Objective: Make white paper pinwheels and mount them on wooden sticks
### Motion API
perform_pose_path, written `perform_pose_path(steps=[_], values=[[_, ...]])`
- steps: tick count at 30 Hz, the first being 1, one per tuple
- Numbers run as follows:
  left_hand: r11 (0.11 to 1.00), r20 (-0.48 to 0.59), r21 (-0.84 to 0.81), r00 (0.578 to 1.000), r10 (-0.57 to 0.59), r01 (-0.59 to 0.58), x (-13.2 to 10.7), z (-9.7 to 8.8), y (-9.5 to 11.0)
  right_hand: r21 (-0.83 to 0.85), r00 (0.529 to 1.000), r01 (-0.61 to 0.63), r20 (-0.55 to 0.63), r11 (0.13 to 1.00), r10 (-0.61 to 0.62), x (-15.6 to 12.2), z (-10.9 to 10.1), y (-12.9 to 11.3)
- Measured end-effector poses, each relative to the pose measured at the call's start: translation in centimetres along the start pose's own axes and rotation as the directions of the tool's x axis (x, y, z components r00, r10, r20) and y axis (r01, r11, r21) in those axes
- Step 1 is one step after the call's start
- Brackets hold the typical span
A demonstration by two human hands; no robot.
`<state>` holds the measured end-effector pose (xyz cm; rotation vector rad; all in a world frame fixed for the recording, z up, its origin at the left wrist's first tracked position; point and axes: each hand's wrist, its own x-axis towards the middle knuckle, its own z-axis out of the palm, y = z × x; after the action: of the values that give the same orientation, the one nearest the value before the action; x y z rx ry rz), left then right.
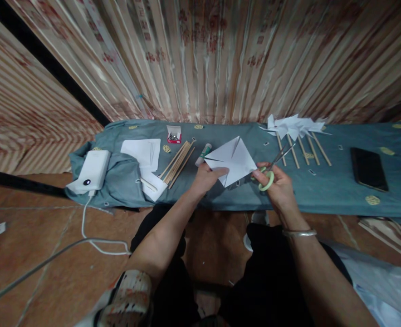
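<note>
A square of white paper (236,156), slit inward from its corners, is held up over the cloth by my left hand (207,178), thumb on top. My right hand (277,184) is closed around scissors (268,179) with pale green handles, their blades slanting up and away to the right. The right fingertips are at the paper's right corner; whether they pinch it I cannot tell. Just behind my left hand lies a glue stick (203,154). Several white paper pinwheels (295,126) on wooden sticks lie beyond my right hand.
Several loose wooden sticks (178,163) lie left of the glue stick, near a small red box (174,135) of metal pieces. White paper sheets (141,152) and a power bank (93,170) with a cable are further left. A black phone (369,169) lies at the right.
</note>
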<state>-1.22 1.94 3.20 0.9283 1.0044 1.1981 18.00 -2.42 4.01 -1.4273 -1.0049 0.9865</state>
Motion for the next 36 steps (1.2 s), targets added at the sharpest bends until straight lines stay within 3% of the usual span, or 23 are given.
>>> perform_pose_path(steps=[6,12,28,31,36], values=[[0.987,0.069,0.155,0.996,-0.052,0.041,-0.3,0.1,-0.3,-0.012,0.999,0.033,-0.004,0.999,-0.034,0.0,0.1,-0.3],[0.983,0.098,0.176,0.993,-0.062,0.044,-0.4,0.2,-0.3,-0.02,0.999,0.015,0.033,1.0,-0.015,-0.1,0.0,0.3],[0.99,-0.063,0.14,0.998,-0.006,0.015,0.0,0.6,0.0,0.012,0.993,-0.084,0.089,0.996,0.083,-0.9,1.3,-0.1],[0.998,-0.09,0.064,0.996,-0.004,0.01,0.0,0.9,0.0,0.075,0.988,-0.134,0.083,0.988,0.127,-1.0,1.8,0.1],[0.964,-0.035,-0.254,0.995,-0.097,0.085,-0.6,2.0,0.1,0.23,0.987,-0.158,0.009,0.96,0.161,-0.9,2.6,0.4]])
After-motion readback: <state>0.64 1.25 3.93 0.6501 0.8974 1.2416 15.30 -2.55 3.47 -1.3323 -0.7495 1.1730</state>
